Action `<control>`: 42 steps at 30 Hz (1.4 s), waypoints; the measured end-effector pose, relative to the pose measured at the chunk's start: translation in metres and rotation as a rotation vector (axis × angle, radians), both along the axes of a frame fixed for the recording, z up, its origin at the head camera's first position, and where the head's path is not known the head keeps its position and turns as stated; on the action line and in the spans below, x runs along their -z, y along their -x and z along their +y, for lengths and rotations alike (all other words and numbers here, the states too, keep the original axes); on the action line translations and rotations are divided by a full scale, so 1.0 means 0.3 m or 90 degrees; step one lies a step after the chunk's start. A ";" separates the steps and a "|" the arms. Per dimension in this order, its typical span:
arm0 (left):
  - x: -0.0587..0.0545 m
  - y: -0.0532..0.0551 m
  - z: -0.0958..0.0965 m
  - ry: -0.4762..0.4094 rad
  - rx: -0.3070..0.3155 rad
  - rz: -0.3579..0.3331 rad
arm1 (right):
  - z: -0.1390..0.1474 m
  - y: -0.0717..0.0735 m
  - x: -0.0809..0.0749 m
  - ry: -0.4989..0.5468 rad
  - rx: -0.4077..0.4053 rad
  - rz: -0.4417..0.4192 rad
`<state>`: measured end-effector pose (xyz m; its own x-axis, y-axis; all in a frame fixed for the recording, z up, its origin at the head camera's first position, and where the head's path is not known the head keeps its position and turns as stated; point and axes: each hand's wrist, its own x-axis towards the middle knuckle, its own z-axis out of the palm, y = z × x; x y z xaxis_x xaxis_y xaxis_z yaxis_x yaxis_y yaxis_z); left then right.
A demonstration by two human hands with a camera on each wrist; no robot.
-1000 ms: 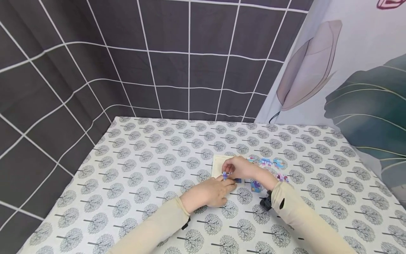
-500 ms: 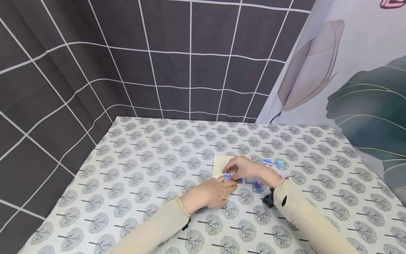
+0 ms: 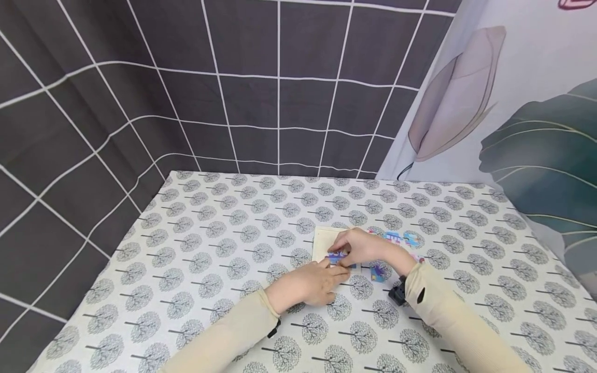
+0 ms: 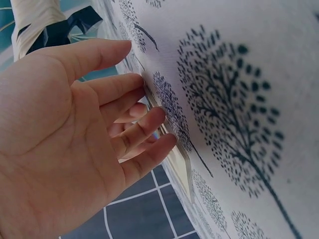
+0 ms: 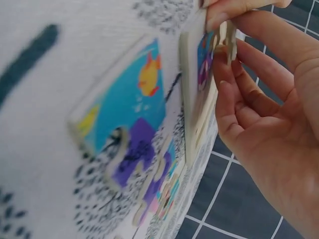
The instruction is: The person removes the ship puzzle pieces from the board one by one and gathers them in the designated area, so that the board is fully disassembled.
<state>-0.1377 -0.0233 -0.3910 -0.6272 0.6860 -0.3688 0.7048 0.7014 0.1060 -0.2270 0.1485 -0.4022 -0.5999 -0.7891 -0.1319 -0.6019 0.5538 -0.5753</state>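
My right hand [image 3: 361, 246] pinches a purple-and-blue jigsaw piece [image 3: 335, 257] low over the cream puzzle board [image 3: 322, 240]. In the right wrist view that jigsaw piece [image 5: 230, 44] shows edge-on between thumb and fingers, tilted to the board. Extended fingers of my left hand [image 3: 312, 283] rest at the near edge of the board, close beside the right fingertips. The left wrist view has the left hand [image 4: 84, 119] palm-side, its fingertips on the board's rim [image 4: 182, 167]. Blue pieces lie inside the board near the fingers; the hands hide part of them.
Right of the board lies a loose blue-and-purple corner piece [image 3: 378, 272] with an orange fish. More loose pieces [image 3: 393, 237] are scattered farther back on the tree-print tablecloth [image 3: 224, 248]. A dark gridded curtain [image 3: 242, 98] hangs behind the table.
The right hand has lowered the jigsaw piece from a raised tilt toward the board, beside the left fingertips. The left hand has stayed almost in place.
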 end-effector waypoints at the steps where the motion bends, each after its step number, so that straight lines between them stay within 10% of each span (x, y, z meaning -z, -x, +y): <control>1: 0.001 0.002 0.000 -0.002 0.000 -0.001 | 0.004 -0.002 0.002 0.006 0.000 0.005; 14: -0.001 0.013 -0.007 -0.010 0.018 0.005 | 0.076 -0.037 -0.016 0.065 0.042 0.117; 42: -0.003 0.012 0.000 -0.031 0.013 -0.017 | 0.234 -0.138 -0.024 0.094 0.100 0.141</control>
<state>-0.1414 -0.0234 -0.3901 -0.6040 0.7158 -0.3503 0.7149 0.6809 0.1586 -0.1855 0.2186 -0.3948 -0.7177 -0.6851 0.1249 -0.6352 0.5705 -0.5206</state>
